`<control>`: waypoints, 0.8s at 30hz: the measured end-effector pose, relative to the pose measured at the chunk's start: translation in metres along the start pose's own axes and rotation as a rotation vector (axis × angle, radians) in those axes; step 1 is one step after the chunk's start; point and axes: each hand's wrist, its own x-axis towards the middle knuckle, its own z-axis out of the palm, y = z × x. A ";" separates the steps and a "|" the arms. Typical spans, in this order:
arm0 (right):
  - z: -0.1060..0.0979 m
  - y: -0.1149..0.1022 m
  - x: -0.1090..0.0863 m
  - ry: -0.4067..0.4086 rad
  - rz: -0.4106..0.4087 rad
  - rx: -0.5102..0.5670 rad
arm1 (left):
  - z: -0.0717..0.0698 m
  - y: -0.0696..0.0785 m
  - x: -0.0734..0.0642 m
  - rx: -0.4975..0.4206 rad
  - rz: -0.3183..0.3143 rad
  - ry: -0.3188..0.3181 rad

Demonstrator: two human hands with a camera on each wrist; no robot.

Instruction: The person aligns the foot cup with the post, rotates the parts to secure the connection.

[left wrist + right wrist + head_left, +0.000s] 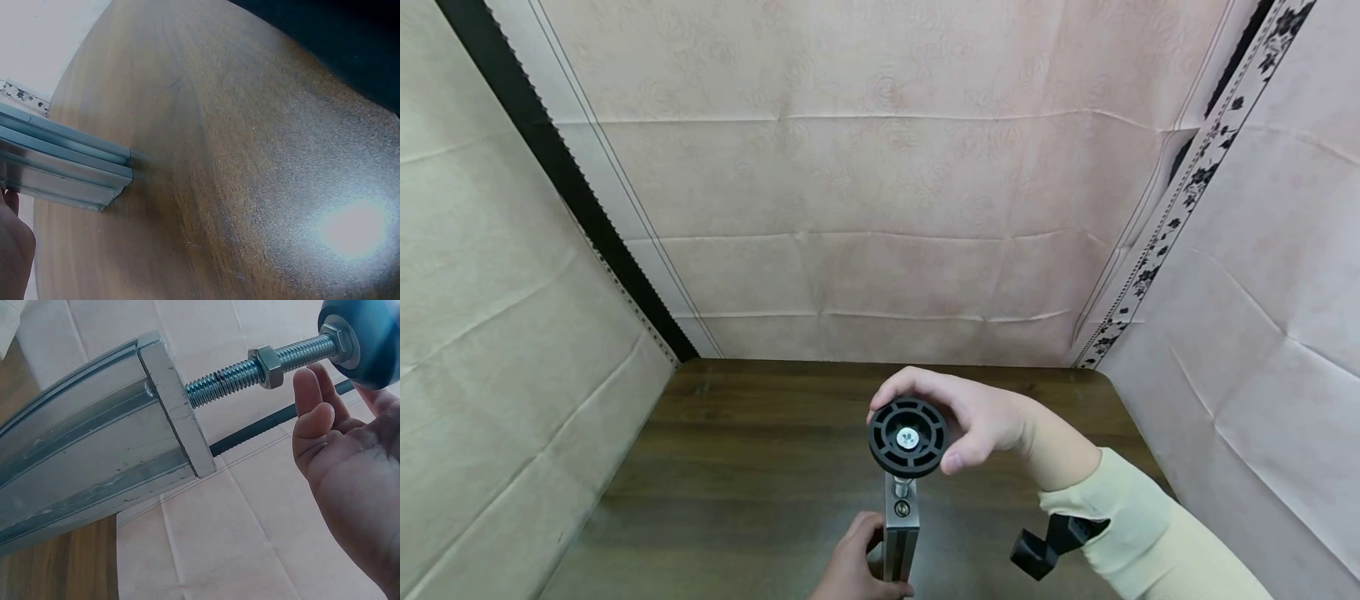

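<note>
My left hand (859,562) grips a silver aluminium profile (900,546) low on its length, and the profile stands up towards the head camera. A black round levelling foot (908,454) with a screw in its middle tops it. My right hand (988,417) holds this foot by its rim, fingers at the far left side and thumb at the right. In the right wrist view, a threaded rod (222,382) with a hex nut (269,367) joins the foot to the profile's end plate (178,406). In the left wrist view, the profile's cut lower end (115,178) appears over the tabletop.
A brown wooden tabletop (722,475) lies below. Pale cloth panels (880,208) rise at the back and both sides, with a black strip (572,192) on the left and a floral border (1187,200) on the right. A black wrist mount (1048,543) sits at my right cuff.
</note>
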 end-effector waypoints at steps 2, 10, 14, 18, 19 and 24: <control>0.001 0.000 0.000 0.011 -0.003 -0.018 | 0.000 0.001 0.000 -0.006 -0.011 -0.003; 0.005 -0.001 0.001 0.046 0.004 -0.032 | -0.001 0.003 0.000 -0.018 -0.059 -0.012; 0.007 -0.002 0.001 0.067 0.000 -0.037 | 0.000 0.003 0.000 -0.018 -0.061 -0.013; 0.009 -0.001 0.000 0.088 0.004 -0.028 | 0.000 0.002 0.000 -0.006 -0.042 -0.006; 0.009 -0.001 -0.001 0.092 0.004 -0.028 | 0.000 0.002 0.000 -0.001 -0.041 -0.004; 0.010 -0.001 -0.001 0.100 -0.005 -0.033 | 0.001 0.002 0.000 0.008 -0.037 0.010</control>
